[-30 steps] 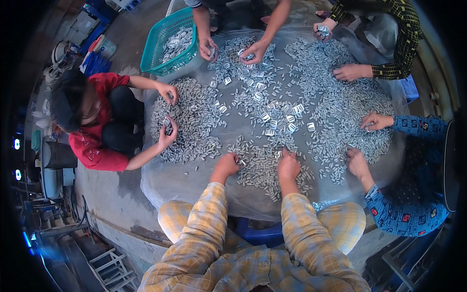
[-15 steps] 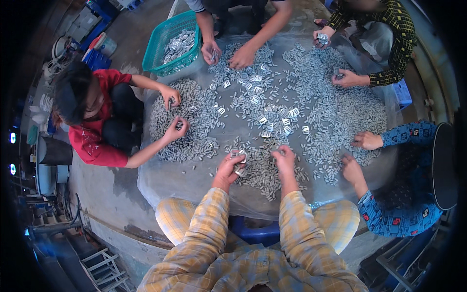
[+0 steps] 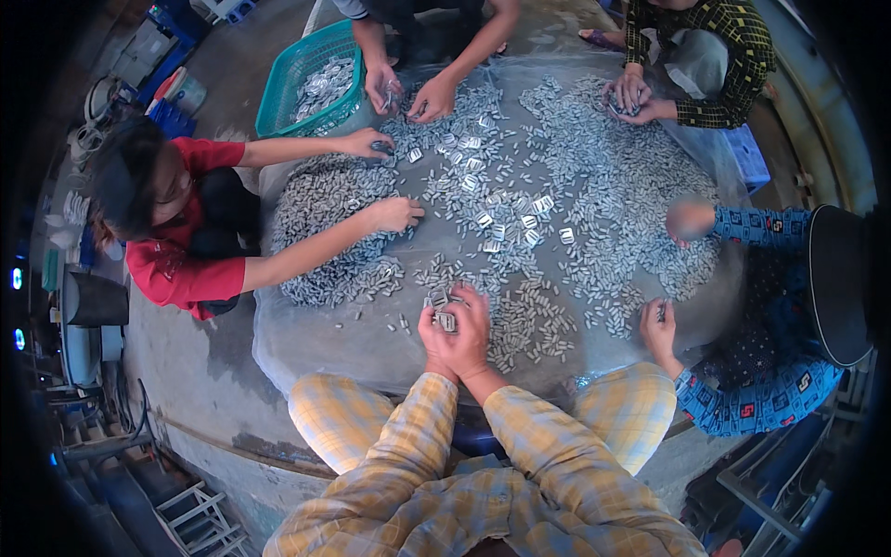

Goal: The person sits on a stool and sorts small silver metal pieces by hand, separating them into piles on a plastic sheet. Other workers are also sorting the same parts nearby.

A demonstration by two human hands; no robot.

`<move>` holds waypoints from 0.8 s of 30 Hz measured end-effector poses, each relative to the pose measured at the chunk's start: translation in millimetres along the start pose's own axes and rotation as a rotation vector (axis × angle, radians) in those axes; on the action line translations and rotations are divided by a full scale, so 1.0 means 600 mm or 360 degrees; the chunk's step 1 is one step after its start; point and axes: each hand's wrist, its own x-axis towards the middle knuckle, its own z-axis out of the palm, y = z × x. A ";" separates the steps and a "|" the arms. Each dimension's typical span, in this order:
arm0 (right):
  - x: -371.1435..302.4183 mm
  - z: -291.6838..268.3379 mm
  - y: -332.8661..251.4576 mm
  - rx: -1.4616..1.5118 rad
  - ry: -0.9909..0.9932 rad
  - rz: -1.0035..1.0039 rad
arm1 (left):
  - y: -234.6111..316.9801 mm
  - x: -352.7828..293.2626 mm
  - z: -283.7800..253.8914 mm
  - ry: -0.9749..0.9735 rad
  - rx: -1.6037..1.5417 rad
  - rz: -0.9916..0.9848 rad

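My left hand point(image 3: 434, 343) is closed around several flat silver buckle-like metal pieces point(image 3: 445, 322) with slots in them. Crossed against it, my right hand point(image 3: 471, 327) has its fingers curled over the same pieces. What the right fingers pinch, if anything, is hidden. Both hands are at the near edge of a spread of small grey metal pin-like parts point(image 3: 527, 320). More of the silver buckle-like pieces point(image 3: 530, 222) are scattered among the pins in the middle of the plastic sheet point(image 3: 320, 345).
A green basket point(image 3: 269, 104) at the far left holds many silver pieces. Large heaps of pins lie left point(image 3: 320, 218) and right point(image 3: 650, 213). Co-workers' hands work around the sheet: a red-sleeved person's arm point(image 3: 325, 243), a blue-sleeved person's hand point(image 3: 661, 330), and two people at the far side.
My right hand has left the pins and moved left onto the pieces in my left hand. The red-sleeved person's hands have reached farther toward the middle and the basket.
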 end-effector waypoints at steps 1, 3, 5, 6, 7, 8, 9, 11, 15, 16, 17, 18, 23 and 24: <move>-0.005 -0.006 0.008 0.0107 0.0030 0.0085 | 0.009 0.003 -0.025 0.0395 -0.0082 -0.0054; -0.028 -0.030 0.071 -0.0352 -0.0015 0.0311 | 0.014 0.032 -0.025 0.0601 -0.0325 0.0179; -0.063 -0.070 0.113 -0.0799 -0.0326 0.0205 | 0.053 0.073 0.018 0.0788 -0.0398 0.0328; -0.070 -0.084 0.119 -0.0924 -0.0357 0.0241 | 0.081 0.108 0.049 0.0695 -0.0372 0.0339; -0.078 -0.095 0.124 -0.1046 -0.0393 0.0279 | 0.120 0.149 0.083 0.0609 -0.0346 0.0353; -0.083 -0.100 0.131 -0.1151 -0.0333 0.0388 | 0.180 0.203 0.115 0.0494 -0.0354 0.0240; -0.089 -0.104 0.144 -0.1258 -0.0275 0.0516 | 0.218 0.246 0.185 0.0769 -0.0129 0.0388; -0.076 -0.107 0.164 -0.1366 0.0007 0.0760 | 0.331 0.331 0.274 0.0356 0.0196 0.0592; -0.061 -0.108 0.166 -0.1413 0.0138 0.0769 | 0.449 0.409 0.490 0.0463 0.0638 0.0948; -0.060 -0.105 0.166 -0.1396 0.0019 0.0725 | 0.489 0.414 0.507 0.0322 0.0674 0.0917; -0.066 -0.102 0.168 -0.1385 -0.0093 0.0699 | 0.488 0.417 0.516 0.0254 0.0699 0.0942; -0.068 -0.099 0.169 -0.1371 -0.0203 0.0672 | 0.487 0.419 0.525 0.0186 0.0724 0.0967; -0.052 -0.084 0.169 -0.1310 -0.0053 0.0721 | 0.421 0.417 0.418 -0.0073 0.1473 0.0577; -0.055 -0.087 0.176 -0.1314 0.0001 0.0746 | 0.346 0.414 0.370 0.0010 0.1776 0.0494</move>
